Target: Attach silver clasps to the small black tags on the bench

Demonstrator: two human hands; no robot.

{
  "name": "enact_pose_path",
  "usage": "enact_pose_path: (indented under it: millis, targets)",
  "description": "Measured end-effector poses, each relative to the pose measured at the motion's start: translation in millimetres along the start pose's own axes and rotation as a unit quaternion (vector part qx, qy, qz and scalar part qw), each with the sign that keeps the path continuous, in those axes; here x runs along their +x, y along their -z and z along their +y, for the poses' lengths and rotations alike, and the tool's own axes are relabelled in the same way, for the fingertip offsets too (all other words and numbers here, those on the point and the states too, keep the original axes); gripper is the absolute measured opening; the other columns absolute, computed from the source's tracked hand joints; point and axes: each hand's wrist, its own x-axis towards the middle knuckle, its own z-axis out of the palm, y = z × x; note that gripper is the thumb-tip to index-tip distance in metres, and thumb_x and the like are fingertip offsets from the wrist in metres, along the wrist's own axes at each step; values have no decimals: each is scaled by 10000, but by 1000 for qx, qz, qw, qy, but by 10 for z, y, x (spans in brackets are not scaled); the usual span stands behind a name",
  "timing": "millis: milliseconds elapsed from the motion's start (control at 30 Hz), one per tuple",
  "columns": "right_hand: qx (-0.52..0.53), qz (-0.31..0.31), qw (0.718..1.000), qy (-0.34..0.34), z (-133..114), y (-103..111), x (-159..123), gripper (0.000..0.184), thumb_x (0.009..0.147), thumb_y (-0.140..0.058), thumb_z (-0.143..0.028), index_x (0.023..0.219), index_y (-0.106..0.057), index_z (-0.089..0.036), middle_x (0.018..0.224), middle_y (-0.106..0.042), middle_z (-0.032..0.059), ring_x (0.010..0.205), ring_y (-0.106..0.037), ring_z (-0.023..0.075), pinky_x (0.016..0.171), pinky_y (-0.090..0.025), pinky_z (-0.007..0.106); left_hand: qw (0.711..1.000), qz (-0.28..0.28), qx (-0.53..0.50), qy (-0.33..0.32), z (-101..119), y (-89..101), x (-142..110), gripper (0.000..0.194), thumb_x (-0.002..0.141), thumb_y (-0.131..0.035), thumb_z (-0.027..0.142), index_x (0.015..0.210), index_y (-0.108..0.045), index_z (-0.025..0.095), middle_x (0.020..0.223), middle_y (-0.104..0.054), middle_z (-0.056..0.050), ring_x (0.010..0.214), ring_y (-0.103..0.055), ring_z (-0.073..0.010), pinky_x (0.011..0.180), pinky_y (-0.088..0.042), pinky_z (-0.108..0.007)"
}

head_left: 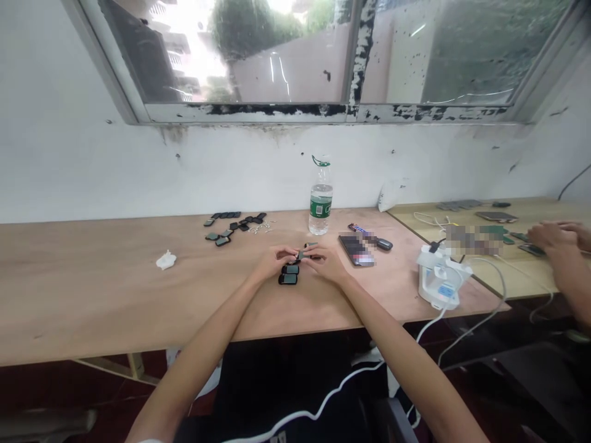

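My left hand (276,259) and my right hand (324,259) meet over the middle of the wooden table (92,289), fingers pinched together on a small dark part (301,253) held between them. Right below the hands, two small black rectangular pieces (289,274) lie on the table, one in front of the other. Further back on the left lies a scatter of several similar black pieces (233,225) with a few tiny light bits (261,228) beside them.
A plastic water bottle (320,200) stands behind my hands. A phone (356,249), a snack bar (359,229) and a dark key-like object (384,244) lie to the right, a white device (441,280) with cables at the table's corner. A crumpled tissue (166,260) lies left. Another person's hands (556,237) work at the adjoining table.
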Motion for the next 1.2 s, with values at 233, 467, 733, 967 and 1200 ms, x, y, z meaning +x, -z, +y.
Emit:
enact_pose_path:
  millis: [233, 467, 733, 967, 1200]
  targets:
    - [-15, -13, 1000, 23, 23, -40, -26, 173, 916, -807, -377, 1030, -867, -262, 1134, -810, 102, 1035, -781, 260, 988, -653, 442, 998, 15, 5, 62, 49, 19, -18, 417, 608, -955, 345, 940, -785, 160, 1040, -824, -122, 971, -785, -280, 935, -617, -437]
    - [5, -30, 1000, 7, 11, -13, -14, 174, 912, -806, -404, 986, -866, -259, 1156, -804, 102, 1064, -774, 258, 976, -650, 428, 998, 14, 18, 56, 10, 35, 21, 460, 582, -949, 353, 952, -765, 153, 956, -806, -106, 893, -774, -260, 859, -621, -398]
    - [-49, -77, 994, -55, 56, 295, -24, 214, 824, -867, -410, 904, -824, -217, 1086, -810, 101, 946, -763, 258, 824, -628, 385, 948, 107, 299, -32, -40, 417, -8, 231, 877, -732, 398, 888, -828, 188, 1003, -760, -119, 777, -682, -220, 803, -593, -385]
    - [-113, -177, 975, -80, -39, 421, -36, 133, 821, -821, -304, 888, -787, -194, 885, -741, 46, 702, -629, 164, 674, -546, 300, 933, 3, 358, -50, -249, 548, -22, 274, 880, -644, 271, 1040, -862, 226, 1270, -753, -139, 1178, -686, -318, 1094, -519, -499]
    - [-112, -180, 977, 20, -147, 226, -30, 128, 923, -671, -187, 984, -781, -209, 1075, -744, 99, 1009, -699, 250, 931, -588, 415, 932, -62, 352, -60, -232, 544, 13, 200, 876, -664, 304, 846, -850, 235, 1025, -811, -125, 980, -741, -309, 989, -566, -462]
